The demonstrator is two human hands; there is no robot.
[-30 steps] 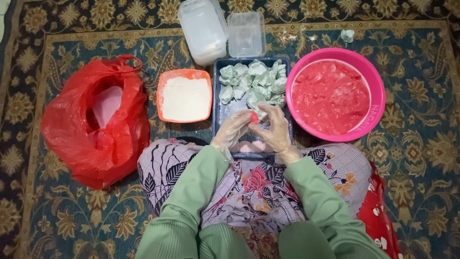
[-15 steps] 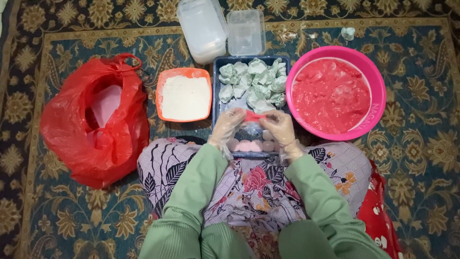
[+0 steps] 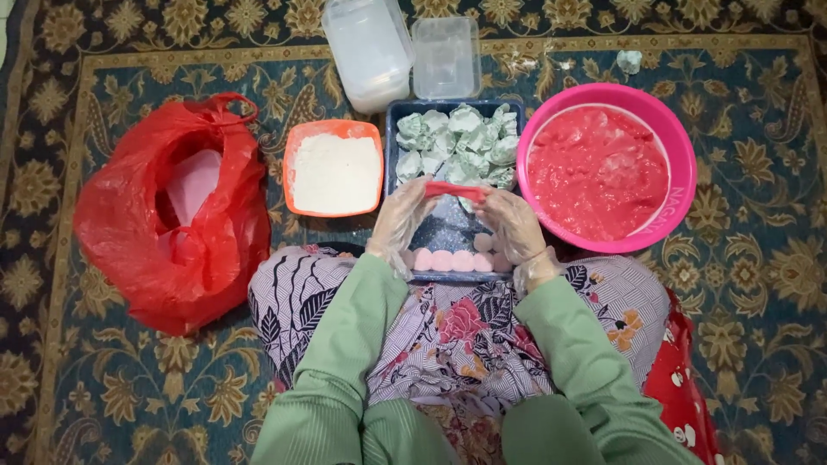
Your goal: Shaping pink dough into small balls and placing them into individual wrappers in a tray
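My left hand and my right hand, both in clear plastic gloves, hold a flattened strip of red dough between their fingertips. The strip hangs over a dark blue rectangular tray. In the tray's far half lie several pale green wrapped lumps. A row of small pink balls lies along its near edge. A pink round bowl of red dough stands just right of my right hand. An orange square tub of white flour stands left of my left hand.
A red plastic bag lies open on the patterned carpet at the left. Two clear plastic containers stand beyond the tray. A small crumpled wrapper lies at the far right. My patterned skirt covers my lap.
My hands have moved apart and pulled the red dough from a small pinched lump into a longer flat strip, lifted slightly over the tray.
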